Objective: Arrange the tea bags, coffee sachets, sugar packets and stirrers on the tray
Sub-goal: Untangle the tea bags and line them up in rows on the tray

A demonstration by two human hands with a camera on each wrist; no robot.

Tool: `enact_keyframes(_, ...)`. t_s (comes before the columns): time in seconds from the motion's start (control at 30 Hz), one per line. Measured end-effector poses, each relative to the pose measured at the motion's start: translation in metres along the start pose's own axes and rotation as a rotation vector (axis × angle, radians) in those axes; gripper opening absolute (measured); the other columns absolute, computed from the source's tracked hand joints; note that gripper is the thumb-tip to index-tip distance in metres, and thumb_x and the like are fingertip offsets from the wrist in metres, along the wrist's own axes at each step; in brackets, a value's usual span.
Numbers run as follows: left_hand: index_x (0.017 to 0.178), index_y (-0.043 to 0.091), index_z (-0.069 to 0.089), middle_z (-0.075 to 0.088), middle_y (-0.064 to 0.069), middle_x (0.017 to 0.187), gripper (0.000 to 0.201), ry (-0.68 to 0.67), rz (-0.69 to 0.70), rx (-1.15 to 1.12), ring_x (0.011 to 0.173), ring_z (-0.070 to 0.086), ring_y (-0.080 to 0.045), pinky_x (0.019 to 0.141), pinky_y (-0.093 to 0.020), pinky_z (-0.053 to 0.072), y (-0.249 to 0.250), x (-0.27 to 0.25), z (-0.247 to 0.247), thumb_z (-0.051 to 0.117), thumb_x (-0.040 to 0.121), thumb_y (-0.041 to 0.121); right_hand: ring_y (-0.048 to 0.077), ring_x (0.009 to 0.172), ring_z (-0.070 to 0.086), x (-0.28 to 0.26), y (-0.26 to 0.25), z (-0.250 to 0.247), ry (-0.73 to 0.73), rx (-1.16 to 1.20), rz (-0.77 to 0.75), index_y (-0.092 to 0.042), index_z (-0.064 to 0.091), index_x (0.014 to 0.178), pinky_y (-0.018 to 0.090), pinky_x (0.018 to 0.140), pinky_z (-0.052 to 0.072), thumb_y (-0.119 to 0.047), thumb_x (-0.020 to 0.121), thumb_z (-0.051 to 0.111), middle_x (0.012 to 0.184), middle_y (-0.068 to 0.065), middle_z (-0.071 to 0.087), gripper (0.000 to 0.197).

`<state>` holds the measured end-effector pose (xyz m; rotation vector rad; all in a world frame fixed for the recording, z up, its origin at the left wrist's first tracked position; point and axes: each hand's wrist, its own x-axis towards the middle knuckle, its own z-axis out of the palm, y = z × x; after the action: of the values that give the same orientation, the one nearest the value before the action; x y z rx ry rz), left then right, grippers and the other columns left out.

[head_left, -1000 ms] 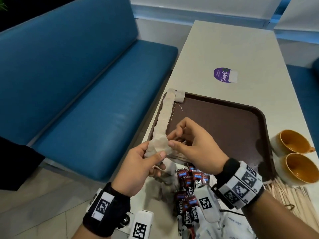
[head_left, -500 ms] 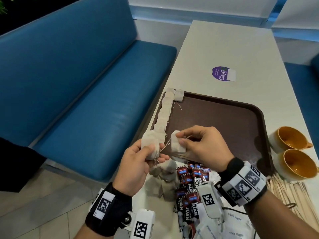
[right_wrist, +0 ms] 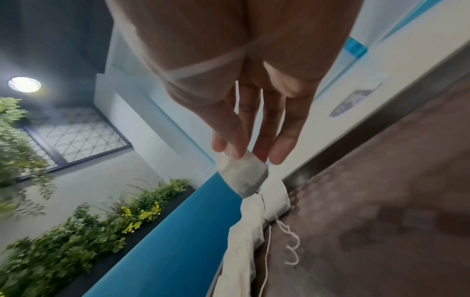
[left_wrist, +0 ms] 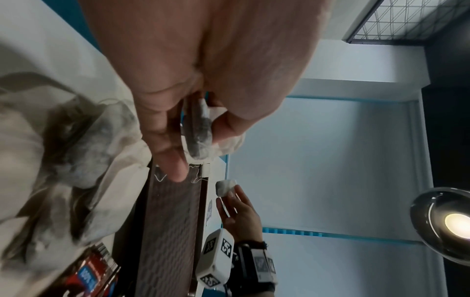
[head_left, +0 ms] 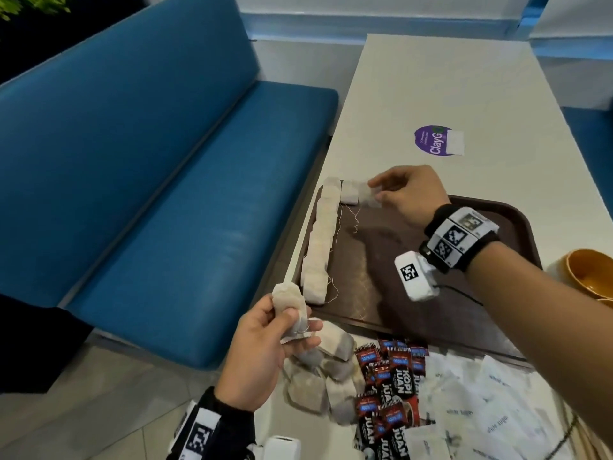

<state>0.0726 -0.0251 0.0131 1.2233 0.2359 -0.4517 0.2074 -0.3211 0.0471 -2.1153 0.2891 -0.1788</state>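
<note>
A brown tray (head_left: 414, 277) lies on the white table, with a row of tea bags (head_left: 320, 244) along its left rim and one more tea bag (head_left: 349, 192) at the far left corner. My right hand (head_left: 406, 195) pinches a single tea bag (head_left: 370, 195) (right_wrist: 242, 174) just above that corner, beside the last one laid. My left hand (head_left: 265, 340) holds a small stack of tea bags (head_left: 290, 305) (left_wrist: 201, 138) off the tray's near left corner. Loose tea bags (head_left: 328, 370), red coffee sachets (head_left: 391, 376) and white sugar packets (head_left: 491, 410) lie heaped near the table's front edge.
Two orange cups (head_left: 590, 277) stand right of the tray. Wooden stirrers (head_left: 587, 439) show at the bottom right. A purple sticker (head_left: 434, 141) lies on the table (head_left: 431, 81) beyond the tray. A blue bench (head_left: 149, 194) runs along the table's left side.
My right hand has carried one tea bag away from my left hand to the tray's far left corner. My left hand has stayed near the tray's front corner with its stack.
</note>
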Motion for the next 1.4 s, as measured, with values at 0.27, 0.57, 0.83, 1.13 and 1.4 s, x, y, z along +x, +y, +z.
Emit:
enact_keyframes(0.27,0.107,0.01,0.077,0.077,-0.015,0.109,0.019,0.019,0.019,0.107,0.101,0.074,-0.033,0.082,-0.04,0.057,-0.008,0.015,-0.01,0.067,0.091,0.009,0.021,0.068,0.069,0.037,0.01,0.036,-0.188,0.104,0.176,-0.011,0.077,0.088,0.033,0.069,0.064,0.014,0.081,0.074,0.088,0.014,0.068,0.026)
enact_keyframes(0.57,0.112,0.01,0.075,0.078,-0.011,0.107,0.022,0.033,0.022,0.16,0.101,0.075,-0.025,0.082,-0.037,0.058,-0.013,0.023,-0.014,0.063,0.094,0.003,0.016,0.068,0.067,0.06,0.018,0.049,-0.112,-0.199,0.149,-0.021,0.076,0.084,0.029,0.069,0.059,0.002,0.079,0.077,0.083,0.003,0.073,0.024)
enact_keyframes(0.83,0.111,0.009,0.075,0.077,-0.012,0.106,0.021,0.037,0.025,0.143,0.098,0.075,-0.03,0.076,-0.037,0.061,-0.014,0.026,-0.013,0.064,0.095,0.003,0.023,0.085,0.07,0.061,0.023,0.05,-0.075,-0.281,0.131,-0.023,0.074,0.096,0.041,0.086,0.062,-0.008,0.075,0.086,0.101,0.003,0.067,0.028)
enact_keyframes(1.13,0.113,0.005,0.073,0.076,-0.017,0.108,0.023,0.024,0.063,0.066,0.097,0.075,-0.038,0.079,-0.034,0.062,-0.012,0.019,-0.008,0.067,0.09,0.006,0.018,0.091,0.065,0.026,0.002,0.032,-0.061,-0.252,0.086,-0.02,0.074,0.098,0.032,0.088,0.055,-0.02,0.087,0.078,0.091,-0.003,0.066,0.012)
enact_keyframes(1.4,0.107,-0.002,0.073,0.074,-0.019,0.104,0.023,-0.035,0.086,-0.027,0.099,0.074,-0.036,0.096,-0.044,0.059,-0.005,0.0,0.001,0.054,0.096,-0.01,0.001,0.079,0.063,-0.084,-0.061,0.006,-0.251,-0.113,-0.148,-0.028,0.076,0.089,0.018,0.077,0.05,-0.027,0.089,0.077,0.085,-0.012,0.072,0.002)
